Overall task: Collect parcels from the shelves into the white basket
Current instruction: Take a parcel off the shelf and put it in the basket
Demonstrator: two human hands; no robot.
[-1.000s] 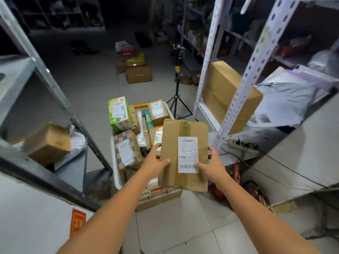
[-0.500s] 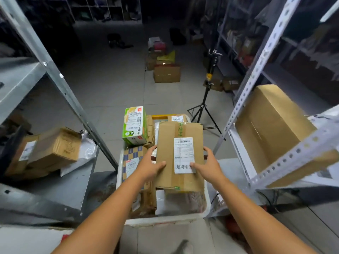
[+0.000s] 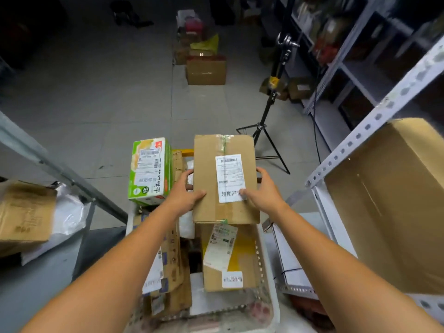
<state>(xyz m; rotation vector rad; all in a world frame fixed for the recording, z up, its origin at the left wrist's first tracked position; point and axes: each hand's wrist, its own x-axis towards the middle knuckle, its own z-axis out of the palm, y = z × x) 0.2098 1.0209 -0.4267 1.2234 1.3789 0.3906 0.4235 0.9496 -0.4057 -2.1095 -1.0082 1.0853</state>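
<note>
Left hand [image 3: 185,193] and right hand [image 3: 263,191], two in all, grip one brown parcel [image 3: 207,164] by its side edges, thumbs on top, the right thumb on its single white label. The parcel is held flat just above the far half of the white basket [image 3: 274,306]. In the basket: one green box [image 3: 150,173] upright, one yellow-taped box [image 3: 242,255], more cartons under the left forearm, count unclear. One large box [image 3: 389,200] on the right shelf; one small box [image 3: 24,212] on the left shelf.

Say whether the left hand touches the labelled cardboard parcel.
Touching: head view shows the left hand gripping the parcel, thumb on top, fingers round its edge.
</note>
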